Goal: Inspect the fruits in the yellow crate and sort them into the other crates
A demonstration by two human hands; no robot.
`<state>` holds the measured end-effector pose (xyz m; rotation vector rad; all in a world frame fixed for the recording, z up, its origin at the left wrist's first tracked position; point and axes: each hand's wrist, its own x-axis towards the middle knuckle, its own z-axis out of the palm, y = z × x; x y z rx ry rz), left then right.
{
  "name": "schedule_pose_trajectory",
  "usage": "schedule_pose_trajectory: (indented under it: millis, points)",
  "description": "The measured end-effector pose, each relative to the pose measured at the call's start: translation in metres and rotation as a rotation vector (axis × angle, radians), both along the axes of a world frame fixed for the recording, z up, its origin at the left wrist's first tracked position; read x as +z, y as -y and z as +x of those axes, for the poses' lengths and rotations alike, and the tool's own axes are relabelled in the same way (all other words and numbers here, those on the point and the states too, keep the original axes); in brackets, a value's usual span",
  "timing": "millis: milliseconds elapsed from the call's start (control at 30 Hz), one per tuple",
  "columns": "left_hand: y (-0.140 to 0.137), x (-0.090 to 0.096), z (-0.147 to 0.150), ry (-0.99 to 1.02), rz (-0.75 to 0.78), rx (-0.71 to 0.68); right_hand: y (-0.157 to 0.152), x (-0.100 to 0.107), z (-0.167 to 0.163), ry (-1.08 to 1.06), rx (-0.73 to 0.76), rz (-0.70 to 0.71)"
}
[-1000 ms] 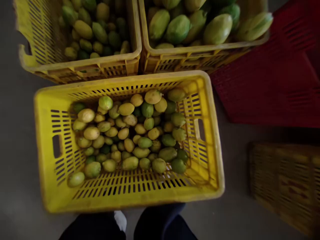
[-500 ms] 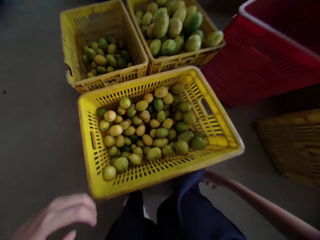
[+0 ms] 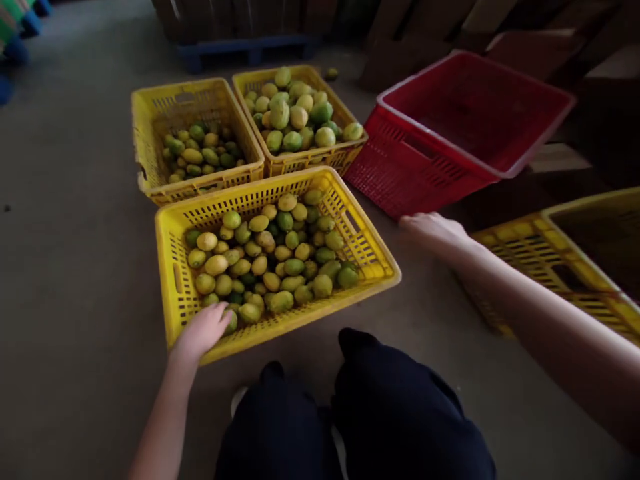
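Note:
A yellow slatted crate (image 3: 280, 327) stands in front of my knees, its bottom covered with yellow and green lemons (image 3: 259, 265). My left hand (image 3: 204, 330) reaches over its near left corner, fingers curved down around a lemon that is mostly hidden beneath them. Another greenish lemon (image 3: 231, 323) lies right against the fingertips. Beyond the crate's right side, my right hand (image 3: 436, 231) hovers palm down near the lower corner of a red crate (image 3: 420, 163). Its fingers are loosely extended, partly blurred, and no object shows in them.
Behind stand two more yellow crates: the left one (image 3: 200, 183) holds small lemons, the right one (image 3: 313, 159) larger green-yellow fruit. Another yellow crate (image 3: 525, 257) is at the right. A blue pallet (image 3: 245, 50) with boxes and stacked cartons (image 3: 405, 57) line the back.
My left hand has moved forward from outside the crate onto the lemons in its near left corner. My right hand has risen and moved forward from beside my leg. The view has tilted up.

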<state>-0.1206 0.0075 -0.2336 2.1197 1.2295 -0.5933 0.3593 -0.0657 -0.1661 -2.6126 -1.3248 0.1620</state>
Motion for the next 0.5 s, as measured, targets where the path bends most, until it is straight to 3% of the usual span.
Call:
schedule_pose_trajectory:
  millis: [33,100,200,267,367,500]
  points:
    - [-0.001,0.0,0.0,-0.027,-0.009,0.022,-0.014,0.002,-0.009,0.042,0.097,-0.095]
    - [-0.006,0.0,0.002,-0.051,-0.036,0.055,-0.042,-0.002,-0.037,0.044,0.251,-0.136]
    - [-0.01,-0.002,0.002,-0.042,-0.064,0.121,-0.073,-0.026,-0.091,0.029,0.588,-0.362]
    - [-0.009,-0.006,0.001,-0.028,-0.068,0.162,-0.089,-0.047,-0.12,0.008,0.702,-0.447]
    - [-0.006,-0.012,0.0,-0.023,-0.071,0.214,-0.105,-0.076,-0.144,0.043,0.801,-0.442]
    - [-0.001,-0.007,0.007,-0.095,-0.062,0.234,-0.108,-0.103,-0.148,0.104,0.87,-0.373]
